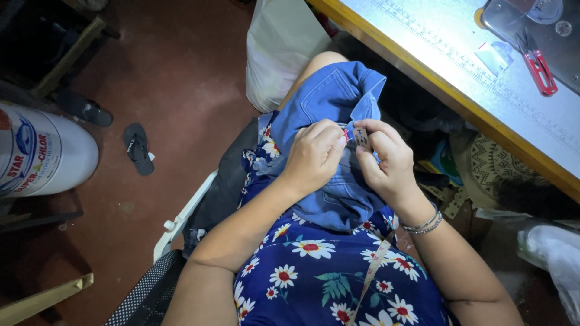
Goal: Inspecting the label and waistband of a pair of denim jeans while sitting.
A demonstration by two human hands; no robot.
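A blue denim garment (329,102) lies over my lap, bunched on my knee. My left hand (314,154) is curled on the denim near its waistband, fingers pinched at something small and red. My right hand (386,160), with thin bracelets on the wrist, pinches a small label (361,136) sewn to the garment between thumb and forefinger. The two hands touch at the fingertips. A measuring tape (374,262) hangs down over my flowered blue dress.
A wooden-edged work table (459,99) runs along the right, bearing red-handled snips (539,69) and a sewing machine base. A white bag (278,48) stands by my knee. A large white plastic drum (42,154) and dark sandals (138,148) are on the red floor at left.
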